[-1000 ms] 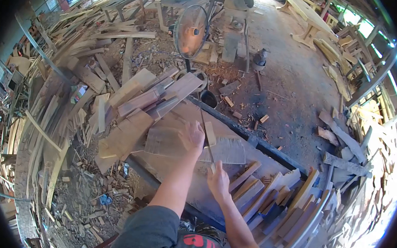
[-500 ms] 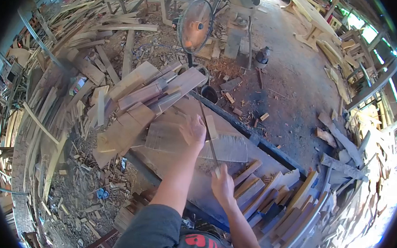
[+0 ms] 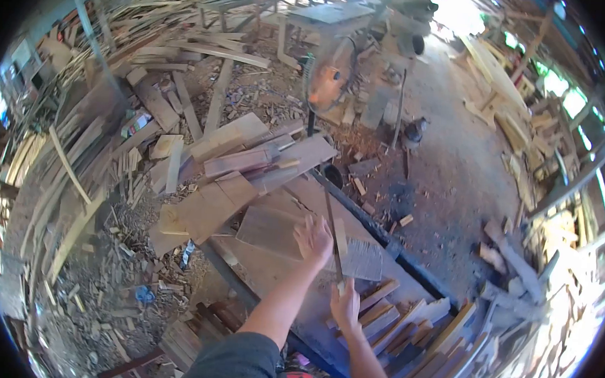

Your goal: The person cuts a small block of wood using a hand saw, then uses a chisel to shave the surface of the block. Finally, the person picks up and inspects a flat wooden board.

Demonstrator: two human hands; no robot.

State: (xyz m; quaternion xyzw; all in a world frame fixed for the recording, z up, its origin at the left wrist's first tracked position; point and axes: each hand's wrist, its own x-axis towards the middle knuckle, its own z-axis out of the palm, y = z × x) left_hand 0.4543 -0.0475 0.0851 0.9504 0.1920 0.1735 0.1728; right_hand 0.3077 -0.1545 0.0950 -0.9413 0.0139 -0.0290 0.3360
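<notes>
A long, thin tool (image 3: 337,262) lies slantwise above the middle of the counter (image 3: 269,275), its near end in the right hand (image 3: 345,304). That hand is closed around the pale handle, thumb uppermost, and the dark shaft runs away from it toward the counter's far edge. The left hand (image 3: 315,240) is beside the shaft, empty as far as it shows, with its fingers loosely spread; whether it touches the tool, I cannot tell. A small strip of wood (image 3: 341,236) sits just to the right of the shaft. Under these is a wide, flat board (image 3: 269,230), partly hidden by the left hand and forearm.

To the left, planks (image 3: 238,163) are piled at angles, some overlapping. To the right, narrow wooden pieces (image 3: 405,328) lie side by side. A dark beam (image 3: 397,253) follows the counter's far edge. Beyond it stand a dark bucket (image 3: 332,175) and a round fan (image 3: 330,76). Wood scraps (image 3: 111,323) cover the floor at left, around a crumpled blue thing (image 3: 145,294).
</notes>
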